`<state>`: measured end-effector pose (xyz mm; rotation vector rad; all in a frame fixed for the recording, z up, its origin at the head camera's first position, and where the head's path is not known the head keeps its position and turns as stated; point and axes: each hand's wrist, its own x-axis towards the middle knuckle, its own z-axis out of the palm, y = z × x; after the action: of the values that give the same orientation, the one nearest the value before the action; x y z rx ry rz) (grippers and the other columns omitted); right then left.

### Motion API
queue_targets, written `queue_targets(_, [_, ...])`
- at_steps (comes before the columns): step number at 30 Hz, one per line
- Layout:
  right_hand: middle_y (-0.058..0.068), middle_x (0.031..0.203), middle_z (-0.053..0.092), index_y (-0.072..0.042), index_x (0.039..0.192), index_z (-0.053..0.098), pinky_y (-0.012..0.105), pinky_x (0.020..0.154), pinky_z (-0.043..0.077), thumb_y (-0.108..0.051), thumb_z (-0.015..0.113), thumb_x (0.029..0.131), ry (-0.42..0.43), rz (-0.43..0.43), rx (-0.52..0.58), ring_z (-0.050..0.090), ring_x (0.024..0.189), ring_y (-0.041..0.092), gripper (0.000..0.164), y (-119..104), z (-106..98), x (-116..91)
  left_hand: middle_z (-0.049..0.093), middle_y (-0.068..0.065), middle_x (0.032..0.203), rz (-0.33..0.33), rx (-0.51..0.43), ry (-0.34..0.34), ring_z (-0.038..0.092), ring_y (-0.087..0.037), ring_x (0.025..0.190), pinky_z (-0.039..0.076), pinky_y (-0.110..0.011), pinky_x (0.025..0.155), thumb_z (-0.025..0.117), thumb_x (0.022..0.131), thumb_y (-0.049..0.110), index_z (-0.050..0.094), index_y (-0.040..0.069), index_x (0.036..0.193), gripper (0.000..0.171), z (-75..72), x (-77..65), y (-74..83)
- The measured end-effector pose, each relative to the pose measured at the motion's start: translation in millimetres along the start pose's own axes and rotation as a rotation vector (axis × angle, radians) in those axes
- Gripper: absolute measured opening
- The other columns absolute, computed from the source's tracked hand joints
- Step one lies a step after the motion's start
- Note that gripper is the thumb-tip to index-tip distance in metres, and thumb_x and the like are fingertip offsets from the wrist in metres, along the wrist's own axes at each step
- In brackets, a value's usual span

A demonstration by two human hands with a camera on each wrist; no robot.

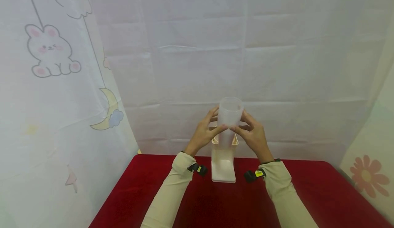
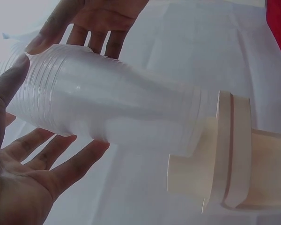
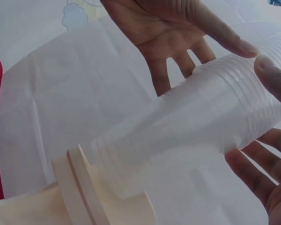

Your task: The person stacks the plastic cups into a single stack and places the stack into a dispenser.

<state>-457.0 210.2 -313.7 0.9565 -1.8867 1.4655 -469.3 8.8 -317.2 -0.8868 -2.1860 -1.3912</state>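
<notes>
Between my two hands is a stack of clear plastic cups (image 1: 229, 116), its ribbed rims at the upper end. My left hand (image 1: 204, 132) grips it from the left, with the thumb across the near side. From the right, my right hand (image 1: 253, 135) grips it likewise, and the thumb tips nearly meet. Below stands a cream plastic cup dispenser (image 1: 223, 170) with a flat base. In the left wrist view, the stack's narrow end (image 2: 189, 119) is at the dispenser's open collar (image 2: 233, 150); how far it reaches inside cannot be told.
The dispenser stands on a red-covered table (image 1: 215, 204), near its back edge. Behind the table hangs a creased white backdrop (image 1: 191, 70). A side sheet with a printed rabbit (image 1: 50, 51) hangs at left, and one with a printed flower (image 1: 366, 176) at right.
</notes>
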Motion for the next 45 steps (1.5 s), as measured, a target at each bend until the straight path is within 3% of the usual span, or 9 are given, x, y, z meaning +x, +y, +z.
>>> queue_targets(12, [0.021, 0.139, 0.056, -0.001, 0.15, 0.041, 0.027, 0.086, 0.054, 0.008, 0.075, 0.083, 0.016, -0.004, -0.009, 0.057, 0.109, -0.002, 0.075, -1, -3, 6, 0.046, -0.016, 0.149, 0.037, -0.032, -0.004, 0.053, -0.032, 0.129, 0.053, -0.041, 0.093, 0.069, 0.095, 0.023, 0.028, 0.026, 0.158, 0.075, -2.3, 7.2, -4.0])
queue_targets(22, [0.023, 0.139, 0.056, 0.001, 0.149, 0.041, 0.022, 0.086, 0.053, 0.011, 0.074, 0.082, 0.031, -0.029, 0.008, 0.057, 0.107, -0.003, 0.076, -3, -5, 11, 0.045, -0.019, 0.149, 0.045, -0.05, -0.004, 0.051, -0.037, 0.129, 0.053, -0.041, 0.093, 0.068, 0.095, 0.01, 0.027, 0.022, 0.159, 0.076, -4.1, 11.8, 5.4])
queue_targets(33, [0.025, 0.138, 0.056, 0.005, 0.147, 0.043, 0.022, 0.084, 0.053, 0.014, 0.074, 0.081, 0.054, -0.063, 0.027, 0.058, 0.105, 0.0, 0.074, -6, -6, 17, 0.046, -0.015, 0.149, 0.049, -0.029, 0.001, 0.051, -0.031, 0.13, 0.052, -0.037, 0.094, 0.069, 0.095, 0.036, 0.027, 0.03, 0.158, 0.076, -7.3, 17.8, 10.2])
queue_targets(41, [0.024, 0.142, 0.052, 0.005, 0.148, 0.041, 0.022, 0.087, 0.052, 0.014, 0.073, 0.082, 0.053, -0.059, 0.054, 0.058, 0.107, 0.003, 0.074, -6, -5, 22, 0.045, -0.016, 0.15, 0.056, -0.039, 0.017, 0.05, -0.033, 0.131, 0.052, -0.038, 0.095, 0.069, 0.095, 0.016, 0.028, 0.027, 0.158, 0.076, -8.6, 22.6, 11.7])
queue_targets(45, [0.023, 0.144, 0.051, 0.005, 0.148, 0.041, 0.024, 0.089, 0.052, 0.013, 0.072, 0.082, 0.049, -0.075, 0.04, 0.057, 0.109, 0.002, 0.073, -6, -4, 25, 0.044, -0.014, 0.151, 0.064, -0.043, 0.017, 0.048, -0.031, 0.134, 0.05, -0.039, 0.097, 0.068, 0.096, 0.019, 0.027, 0.029, 0.158, 0.075, -9.1, 25.1, 10.9])
